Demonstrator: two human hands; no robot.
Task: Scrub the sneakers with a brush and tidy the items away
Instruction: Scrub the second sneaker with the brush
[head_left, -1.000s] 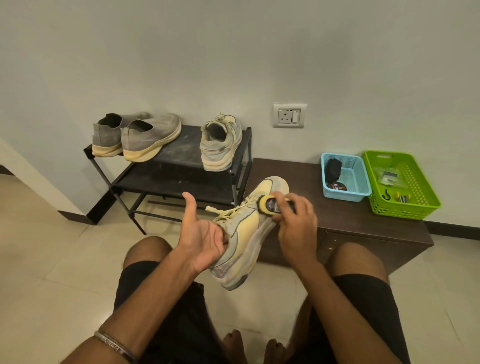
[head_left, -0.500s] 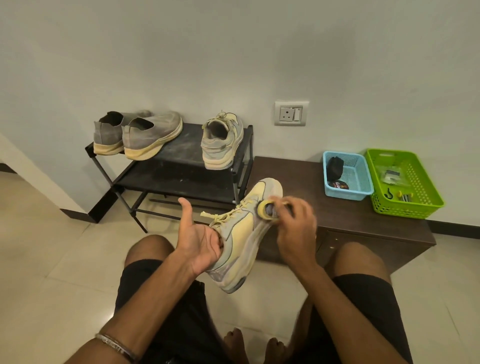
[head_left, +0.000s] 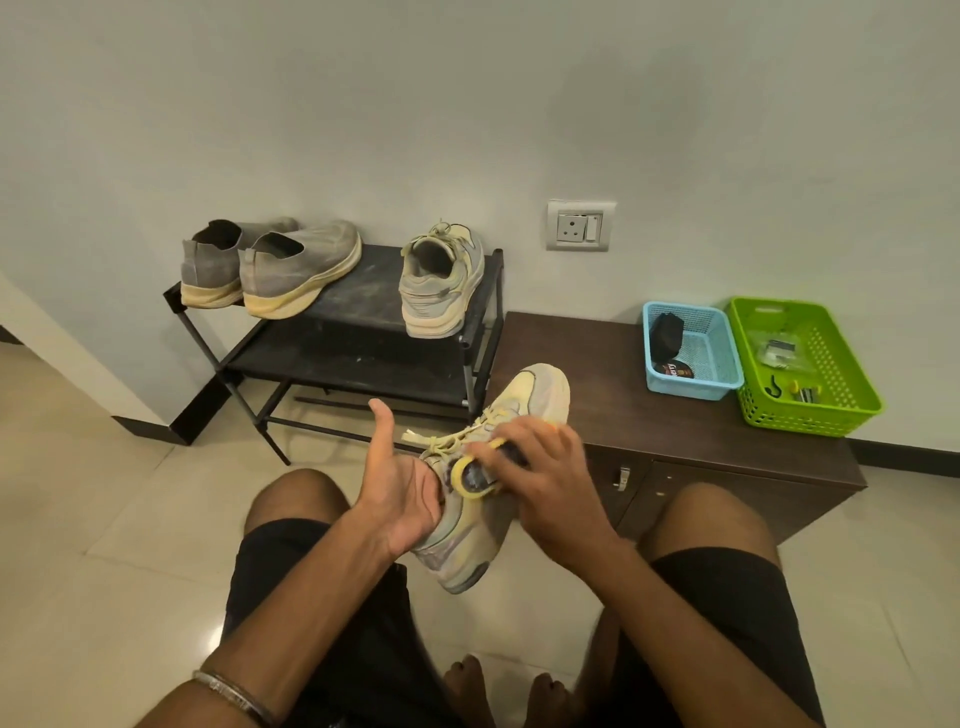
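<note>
Here the right hand (head_left: 550, 483) fingers grip the brush (head_left: 475, 474) against the sneaker (head_left: 498, 499), whose heel the left hand (head_left: 402, 486) holds.

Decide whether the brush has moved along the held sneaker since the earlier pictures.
Yes. The brush slid from the sneaker's toe end back toward its laces and collar, nearer the left hand.
</note>
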